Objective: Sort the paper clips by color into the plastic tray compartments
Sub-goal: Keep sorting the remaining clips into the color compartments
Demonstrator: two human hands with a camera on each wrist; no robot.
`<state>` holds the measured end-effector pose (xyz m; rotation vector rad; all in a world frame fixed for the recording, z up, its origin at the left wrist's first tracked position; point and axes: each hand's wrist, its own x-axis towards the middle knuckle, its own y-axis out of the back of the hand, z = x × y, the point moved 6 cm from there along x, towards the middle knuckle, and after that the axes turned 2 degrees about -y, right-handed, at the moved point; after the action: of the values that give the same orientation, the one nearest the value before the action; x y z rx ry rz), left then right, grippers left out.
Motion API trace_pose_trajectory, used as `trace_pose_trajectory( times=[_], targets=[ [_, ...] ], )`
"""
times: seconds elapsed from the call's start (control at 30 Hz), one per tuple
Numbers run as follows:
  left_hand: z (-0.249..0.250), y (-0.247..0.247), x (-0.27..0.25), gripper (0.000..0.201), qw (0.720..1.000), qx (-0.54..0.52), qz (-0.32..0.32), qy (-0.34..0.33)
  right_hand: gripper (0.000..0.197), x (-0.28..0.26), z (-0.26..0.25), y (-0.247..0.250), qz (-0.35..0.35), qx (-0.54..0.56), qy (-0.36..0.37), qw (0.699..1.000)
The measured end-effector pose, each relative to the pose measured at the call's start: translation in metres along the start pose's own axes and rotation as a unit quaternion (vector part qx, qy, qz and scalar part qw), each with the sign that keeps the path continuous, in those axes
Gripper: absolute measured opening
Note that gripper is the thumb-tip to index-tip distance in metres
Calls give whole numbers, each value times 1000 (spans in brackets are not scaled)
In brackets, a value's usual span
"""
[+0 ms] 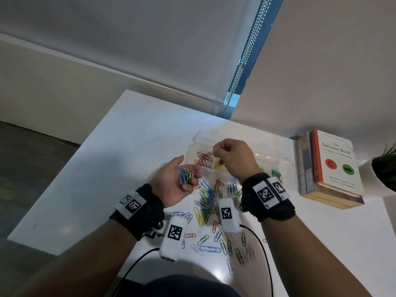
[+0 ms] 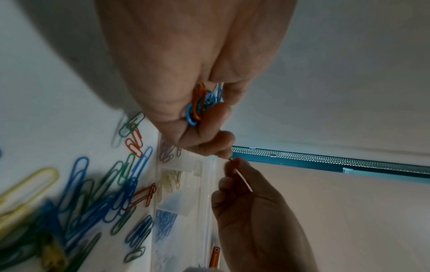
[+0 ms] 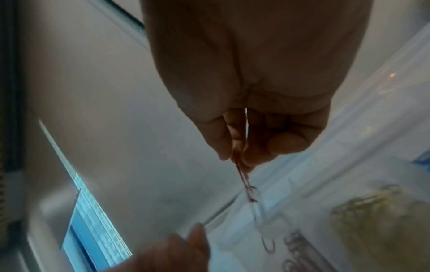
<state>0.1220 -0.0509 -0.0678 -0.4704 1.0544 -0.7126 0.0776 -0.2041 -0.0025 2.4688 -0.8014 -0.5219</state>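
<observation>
Over the clear plastic tray (image 1: 276, 159) near the far edge of the white table (image 1: 120, 151), right hand (image 1: 232, 158) up, finger and thumb pinching one red clip (image 3: 244, 176) above the red pile (image 1: 202, 158). Yellow pile (image 1: 219, 166) just beside the red, green pile (image 1: 276, 175) further right. Left hand (image 1: 173, 183) palm up, cupped round a mixed bunch of clips (image 1: 186, 176). Loose clips (image 1: 209, 202) scattered toward the near edge. Books (image 1: 330, 168) at the right edge.

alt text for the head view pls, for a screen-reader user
The right hand pinches a red paper clip over the clear tray's red compartment, while the left hand cups a mixed handful of clips. More colored clips litter the white table.
</observation>
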Motion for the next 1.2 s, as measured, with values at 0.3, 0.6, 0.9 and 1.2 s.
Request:
trace_pose_trajectory(
  times=[0.3,0.6,0.9,1.2],
  targets=[
    [-1,-20,-2,80,990,128,-54,-9,4,-35,-13,0,-59,-86,62,993],
    [-5,-32,-3,46,976,207,-55,-40,12,-58,-20,-12,-98,-210,143,962],
    [-10,-24,-5,20,982,187,-19,-9,12,-60,1,20,-115,-80,72,988],
    [-12,-45,-7,46,996,6,-81,25,8,-22,57,84,66,-240,-75,966]
  ],
)
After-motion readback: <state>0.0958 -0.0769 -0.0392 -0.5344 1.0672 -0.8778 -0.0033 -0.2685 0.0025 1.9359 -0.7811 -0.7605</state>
